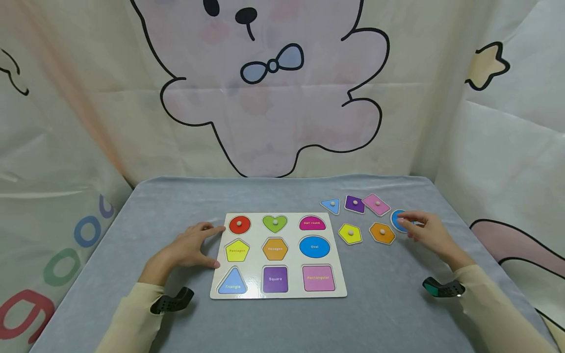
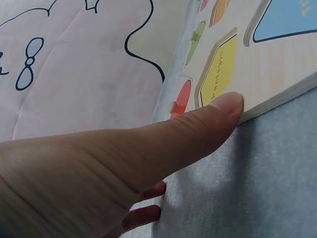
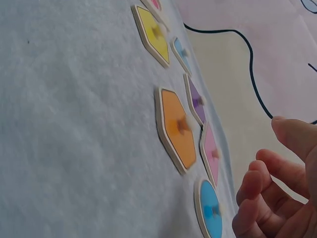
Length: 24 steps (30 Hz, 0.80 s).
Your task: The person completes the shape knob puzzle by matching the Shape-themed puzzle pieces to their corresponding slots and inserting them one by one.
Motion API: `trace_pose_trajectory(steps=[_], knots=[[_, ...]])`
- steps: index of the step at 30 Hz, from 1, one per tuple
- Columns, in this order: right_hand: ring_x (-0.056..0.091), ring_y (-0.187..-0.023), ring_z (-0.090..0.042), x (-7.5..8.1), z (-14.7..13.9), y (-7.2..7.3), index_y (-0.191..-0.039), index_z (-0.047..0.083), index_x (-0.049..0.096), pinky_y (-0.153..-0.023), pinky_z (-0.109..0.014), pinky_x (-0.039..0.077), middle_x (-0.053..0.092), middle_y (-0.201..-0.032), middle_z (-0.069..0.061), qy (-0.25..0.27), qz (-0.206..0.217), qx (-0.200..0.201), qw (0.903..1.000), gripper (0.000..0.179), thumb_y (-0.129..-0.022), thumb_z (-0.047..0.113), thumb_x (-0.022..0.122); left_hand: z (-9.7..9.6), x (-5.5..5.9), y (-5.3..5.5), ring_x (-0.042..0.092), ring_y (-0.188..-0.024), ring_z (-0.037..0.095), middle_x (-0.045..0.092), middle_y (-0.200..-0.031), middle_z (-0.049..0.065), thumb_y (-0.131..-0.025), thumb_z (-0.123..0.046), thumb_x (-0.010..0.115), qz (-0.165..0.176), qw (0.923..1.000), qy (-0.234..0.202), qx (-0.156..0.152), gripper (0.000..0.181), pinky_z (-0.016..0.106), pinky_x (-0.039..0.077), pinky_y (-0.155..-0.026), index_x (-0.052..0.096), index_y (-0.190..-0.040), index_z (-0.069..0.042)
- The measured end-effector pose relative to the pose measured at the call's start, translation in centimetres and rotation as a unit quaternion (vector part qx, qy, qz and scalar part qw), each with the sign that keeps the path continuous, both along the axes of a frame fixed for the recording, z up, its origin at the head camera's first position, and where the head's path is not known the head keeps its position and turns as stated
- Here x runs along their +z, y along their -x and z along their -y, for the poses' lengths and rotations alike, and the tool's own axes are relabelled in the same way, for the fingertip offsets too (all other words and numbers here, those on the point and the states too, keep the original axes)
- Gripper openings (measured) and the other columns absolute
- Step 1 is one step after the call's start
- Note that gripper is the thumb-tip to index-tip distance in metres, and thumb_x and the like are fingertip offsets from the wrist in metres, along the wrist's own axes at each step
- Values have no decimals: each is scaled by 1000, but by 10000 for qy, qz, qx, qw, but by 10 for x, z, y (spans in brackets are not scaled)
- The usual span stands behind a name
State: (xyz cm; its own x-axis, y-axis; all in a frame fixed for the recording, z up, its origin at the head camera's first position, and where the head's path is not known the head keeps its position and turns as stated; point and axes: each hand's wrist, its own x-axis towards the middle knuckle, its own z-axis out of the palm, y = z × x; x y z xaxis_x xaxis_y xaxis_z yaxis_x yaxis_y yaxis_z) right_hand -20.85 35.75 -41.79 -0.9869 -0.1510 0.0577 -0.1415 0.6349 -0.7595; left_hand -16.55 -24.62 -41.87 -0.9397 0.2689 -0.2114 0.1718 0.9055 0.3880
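Observation:
A white wooden shape board (image 1: 256,289) lies on the table, its recesses labelled with shape names. The red circle (image 1: 240,225) and green heart (image 1: 274,224), each with a knob, sit in its top row. My left hand (image 1: 187,250) rests at the board's left edge, fingers spread, with the thumb (image 2: 218,111) on the edge by the Pentagon recess. Over the blue oval piece (image 3: 210,208) hovers my right hand (image 1: 425,233). In the right wrist view its thumb stands apart from the loosely bent fingers (image 3: 250,186), and the oval's knob is beside them, not between them.
Right of the board lie knobbed pieces: a blue triangle (image 1: 332,206), purple square (image 1: 355,204), pink rectangle (image 1: 376,204), yellow pentagon (image 1: 350,234) and orange hexagon (image 1: 382,233). The rectangle overlaps the square's corner. A grey cloth (image 1: 282,323) covers the table; printed curtains (image 1: 309,117) hang behind it.

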Motion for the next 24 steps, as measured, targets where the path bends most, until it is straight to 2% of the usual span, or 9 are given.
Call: trace_pose_trajectory(steps=[3, 6, 10, 13, 18, 24], knots=[[62, -68, -16, 4, -10, -3, -129, -5, 61, -54, -27, 52, 65, -89, 17, -70, 49, -114, 9999, 42, -103, 28, 60, -1, 1, 1, 42, -131, 42, 45, -148, 21, -70, -44, 90, -35, 10000, -37, -2, 96, 70, 38, -106, 47, -152, -20], [59, -76, -4, 5, -19, -5, -130, -6, 61, -60, -20, 51, 62, -91, 27, -222, -43, -251, 9994, 45, -103, 29, 60, -1, 1, 0, 42, -131, 42, 45, -148, 21, -70, -44, 90, -57, 10000, -54, -3, 95, 70, 37, -106, 48, -152, -20], [50, -87, 12, 3, -32, -8, -132, -6, 59, -67, -20, 54, 51, -98, 40, -461, -1, -435, 9980, 49, -103, 33, 59, 0, 1, -2, 42, -131, 41, 46, -147, 21, -69, -44, 90, -39, 10000, -43, 17, 95, 69, 37, -107, 49, -151, -20], [56, -80, 6, 1, -41, -10, -135, -8, 56, -63, -26, 57, 53, -96, 37, -449, 247, -552, 9972, 54, -103, 36, 58, 0, 0, -3, 43, -131, 41, 46, -147, 21, -69, -44, 91, -72, 9999, -83, 20, 95, 70, 37, -106, 49, -151, -20], [60, -73, -12, -3, -54, -10, -138, -8, 52, -64, -27, 55, 63, -92, 26, -334, 584, -583, 9960, 59, -103, 39, 57, 0, -4, -4, 42, -132, 43, 45, -148, 22, -69, -44, 90, -96, 9999, -104, 47, 96, 71, 37, -106, 48, -151, -20], [56, -78, -11, -10, -69, -7, -140, -3, 53, -66, -24, 52, 61, -94, 25, -468, 904, -657, 9926, 59, -102, 42, 57, 0, -4, -2, 42, -131, 43, 46, -148, 22, -69, -45, 91, -95, 9999, -97, 58, 96, 71, 38, -106, 49, -151, -19]])
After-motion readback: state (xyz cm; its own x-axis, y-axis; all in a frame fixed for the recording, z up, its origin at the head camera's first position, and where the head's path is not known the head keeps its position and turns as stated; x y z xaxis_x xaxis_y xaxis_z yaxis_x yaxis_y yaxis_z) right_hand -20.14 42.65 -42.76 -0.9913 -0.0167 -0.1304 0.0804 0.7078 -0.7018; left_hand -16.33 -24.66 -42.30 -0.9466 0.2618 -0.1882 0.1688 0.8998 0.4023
